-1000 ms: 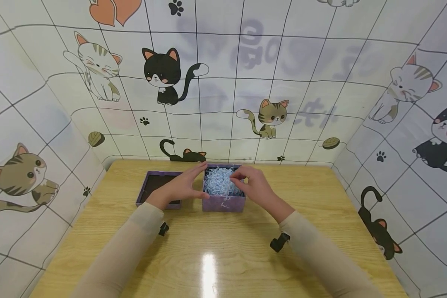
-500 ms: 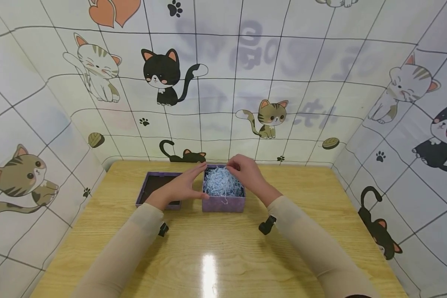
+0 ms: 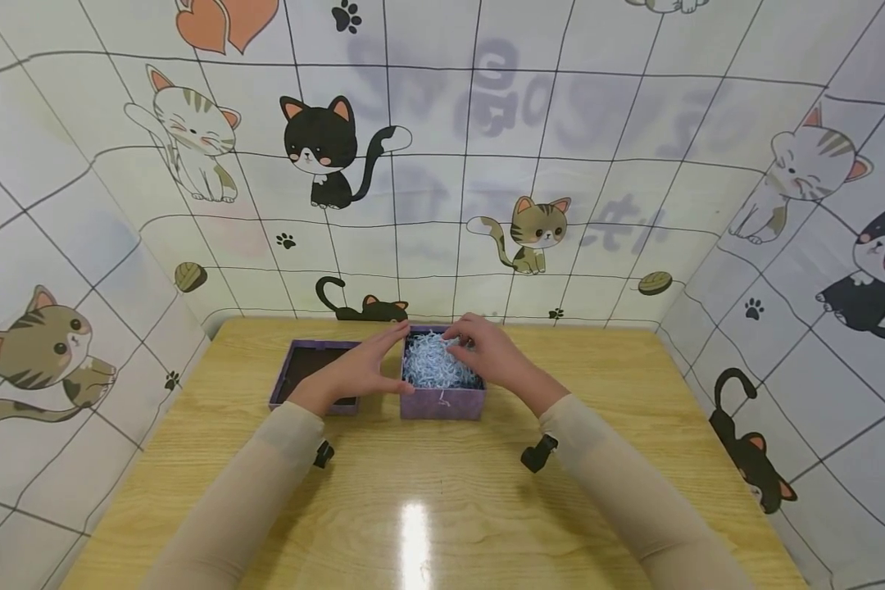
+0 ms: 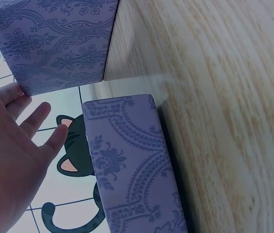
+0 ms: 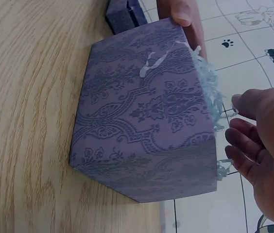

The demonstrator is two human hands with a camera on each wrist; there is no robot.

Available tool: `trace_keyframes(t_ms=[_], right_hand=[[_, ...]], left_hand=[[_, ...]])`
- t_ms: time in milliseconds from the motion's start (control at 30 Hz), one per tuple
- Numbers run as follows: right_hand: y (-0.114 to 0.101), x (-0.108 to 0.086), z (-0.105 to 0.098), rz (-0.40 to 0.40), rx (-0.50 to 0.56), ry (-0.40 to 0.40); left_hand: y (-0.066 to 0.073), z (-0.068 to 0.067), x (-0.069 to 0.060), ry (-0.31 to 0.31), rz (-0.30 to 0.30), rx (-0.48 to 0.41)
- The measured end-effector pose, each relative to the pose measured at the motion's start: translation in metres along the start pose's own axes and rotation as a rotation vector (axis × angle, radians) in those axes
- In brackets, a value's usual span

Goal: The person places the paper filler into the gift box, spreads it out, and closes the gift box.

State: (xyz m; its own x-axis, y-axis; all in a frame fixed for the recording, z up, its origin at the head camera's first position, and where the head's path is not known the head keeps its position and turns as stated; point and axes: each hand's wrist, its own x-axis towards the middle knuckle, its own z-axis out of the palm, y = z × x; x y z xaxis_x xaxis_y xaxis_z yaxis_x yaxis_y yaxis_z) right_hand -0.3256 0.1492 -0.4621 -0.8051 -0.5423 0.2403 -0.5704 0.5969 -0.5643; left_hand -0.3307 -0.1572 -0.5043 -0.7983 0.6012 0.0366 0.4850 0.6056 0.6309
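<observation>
1. At the far middle of a wood-grain table (image 3: 487,492): a lidless purple gift box (image 3: 442,404) with a damask pattern, filled up to the rim with pale blue shredded paper (image 3: 433,360).
2. To the left of the box, with a gap between: the matching lid (image 3: 306,373), lying flat with its dark inside facing up.
3. Left hand (image 3: 361,369) spread wide along the box's left side, thumb at the near left corner, fingertips at the far left corner; seemingly a brace rather than a grip.
4. Right hand (image 3: 490,352) over the right part of the paper, fingers loosely bent, thumb apart by a narrow gap. Nothing plainly held; impossible to tell whether a strand touches the thumb tip.
5. Down the near face of the box, a few stray strands (image 5: 151,65); more poking out past the rim by the right fingers.
6. For handling the paper well, probably best: brace lightly, without squeezing the cardboard walls; pick with fingertips only, in small tufts; lift slowly, since tangled strands could drag neighbours over the rim; tuck stragglers back inside.
7. Behind: a white backdrop (image 3: 428,188) with cartoon cats.
</observation>
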Motion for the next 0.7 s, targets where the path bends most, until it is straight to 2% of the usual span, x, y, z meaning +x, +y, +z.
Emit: trace_keyframes(t_ms=[133,233,500,567,700], right_hand=[[-0.003,-0.013,-0.005,-0.069,0.044,0.036],[-0.005,-0.025,-0.005,-0.136,0.022,0.054],[-0.013,-0.047,0.012,-0.362,-0.165,0.08],[-0.013,-0.048,0.019,-0.392,-0.211,0.076],[-0.009,-0.049,0.034,-0.398,-0.262,0.093]], left_hand=[[-0.002,0.001,0.0,-0.003,-0.007,0.001],[-0.004,0.002,0.002,-0.005,-0.01,0.005],[-0.005,0.002,0.003,-0.003,-0.003,0.008],[-0.005,0.001,0.002,-0.002,-0.002,0.005],[-0.004,0.001,0.002,-0.001,0.0,-0.008]])
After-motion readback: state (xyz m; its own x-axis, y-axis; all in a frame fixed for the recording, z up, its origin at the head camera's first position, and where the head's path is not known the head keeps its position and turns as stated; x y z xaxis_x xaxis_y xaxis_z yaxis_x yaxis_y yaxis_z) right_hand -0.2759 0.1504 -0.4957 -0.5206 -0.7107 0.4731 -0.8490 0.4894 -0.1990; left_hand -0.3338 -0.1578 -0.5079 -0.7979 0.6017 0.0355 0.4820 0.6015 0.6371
